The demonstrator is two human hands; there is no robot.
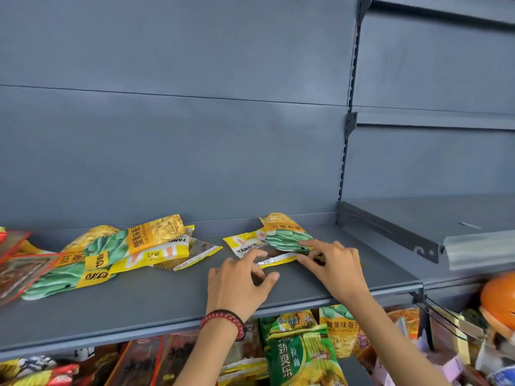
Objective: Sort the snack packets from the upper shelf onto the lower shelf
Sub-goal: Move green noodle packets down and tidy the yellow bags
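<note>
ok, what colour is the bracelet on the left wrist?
Red, made of round beads; the bracelet shows best in the head view.

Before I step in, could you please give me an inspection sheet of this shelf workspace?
surface: grey upper shelf, packets lying flat on it.
job's things: yellow packet with a green-and-orange packet lying across it; packet pile to the left; lower-shelf packets beneath.
clutter: blurred orange round object at the right.
fingers: left hand touches the yellow packet's edge; right hand rests on the green-and-orange packet, grip unclear.
cables: thin black wires at the right.
surroundings: grey back panel.
</note>
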